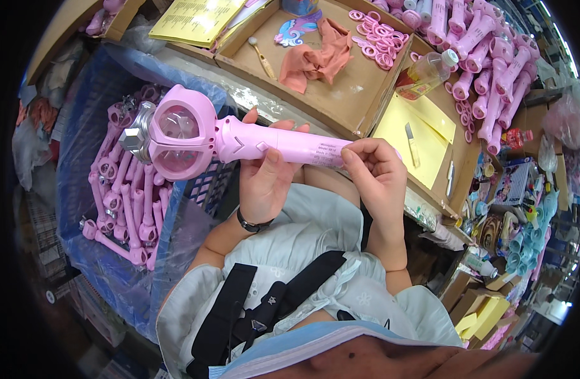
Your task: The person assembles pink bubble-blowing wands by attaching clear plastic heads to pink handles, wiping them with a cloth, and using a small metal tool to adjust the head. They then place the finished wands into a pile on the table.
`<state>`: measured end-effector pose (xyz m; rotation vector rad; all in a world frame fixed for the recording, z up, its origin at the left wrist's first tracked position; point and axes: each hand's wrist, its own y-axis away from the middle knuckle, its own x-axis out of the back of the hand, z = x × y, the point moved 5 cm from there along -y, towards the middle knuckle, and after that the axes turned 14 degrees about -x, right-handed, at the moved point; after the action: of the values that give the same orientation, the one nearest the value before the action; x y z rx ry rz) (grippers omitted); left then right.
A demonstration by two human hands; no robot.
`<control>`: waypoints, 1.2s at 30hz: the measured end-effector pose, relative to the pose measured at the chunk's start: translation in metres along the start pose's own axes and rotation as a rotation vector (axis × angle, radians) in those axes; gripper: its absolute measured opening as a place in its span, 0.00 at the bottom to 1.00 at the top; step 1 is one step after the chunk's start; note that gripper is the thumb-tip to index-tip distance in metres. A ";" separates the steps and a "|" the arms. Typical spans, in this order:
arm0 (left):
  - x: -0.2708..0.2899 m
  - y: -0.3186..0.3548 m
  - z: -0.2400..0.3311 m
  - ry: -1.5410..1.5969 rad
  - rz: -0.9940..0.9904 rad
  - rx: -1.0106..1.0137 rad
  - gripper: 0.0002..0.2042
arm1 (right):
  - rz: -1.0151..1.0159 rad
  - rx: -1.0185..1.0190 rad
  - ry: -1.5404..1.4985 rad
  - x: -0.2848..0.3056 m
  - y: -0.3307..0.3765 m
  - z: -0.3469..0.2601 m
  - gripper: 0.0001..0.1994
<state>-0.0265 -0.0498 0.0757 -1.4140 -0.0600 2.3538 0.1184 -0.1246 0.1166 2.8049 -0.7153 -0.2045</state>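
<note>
Wand: a pink toy wand (239, 140) is held level across the middle of the view, above the person's lap — its round clear-domed head to the left, its handle running right.

Left hand: the left hand (265, 180) is wrapped around the handle from below, fingers closed on it, thumb up against the near side. A dark wristband sits on that wrist.

Right hand: the right hand (375, 170) is pinched onto the handle's right end, fingertips pressed together on the shaft right by a small printed label — whether it is smoothing that label or only gripping there, I cannot tell.

Done so far: my reading — this wand looks fully put together, head and handle joined.

Left to do: plenty, by the look of it — the blue crate (81, 126) at the left holds a heap of pink wand parts (126, 202), and more pink handles (486, 57) lie piled at the upper right.

Bench: a cardboard tray (340, 95) ahead holds an orange cloth (315, 57) and pink rings (378, 38); a small bottle (429, 72) lies just beside it.
</note>
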 end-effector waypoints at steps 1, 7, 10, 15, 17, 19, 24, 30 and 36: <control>0.000 0.001 0.001 0.000 0.013 0.007 0.30 | -0.001 -0.004 -0.007 0.000 -0.001 0.000 0.04; -0.002 0.001 0.003 0.011 -0.001 -0.017 0.27 | -0.005 -0.030 0.016 0.000 0.001 -0.001 0.05; -0.001 0.001 0.003 0.011 0.008 -0.025 0.26 | -0.004 -0.037 0.067 0.001 -0.001 0.000 0.05; 0.000 0.001 0.003 0.000 0.003 -0.024 0.26 | -0.023 -0.074 0.060 0.001 -0.005 0.000 0.05; 0.000 0.001 0.004 -0.033 0.008 -0.023 0.25 | -0.031 -0.089 0.047 0.001 -0.006 0.000 0.05; 0.001 0.001 0.004 -0.108 0.015 -0.022 0.26 | -0.033 -0.093 0.050 0.001 -0.007 0.000 0.06; 0.000 0.002 0.005 -0.108 0.010 -0.022 0.25 | -0.027 -0.084 0.088 0.002 -0.008 0.001 0.06; 0.000 0.002 0.004 -0.031 0.032 -0.012 0.25 | -0.042 -0.093 0.068 0.002 -0.008 0.003 0.06; 0.002 0.002 0.004 -0.038 0.046 -0.005 0.25 | -0.042 -0.119 0.043 0.002 -0.009 0.005 0.06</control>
<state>-0.0311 -0.0506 0.0751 -1.3868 -0.0443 2.4196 0.1235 -0.1192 0.1092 2.7037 -0.6145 -0.1868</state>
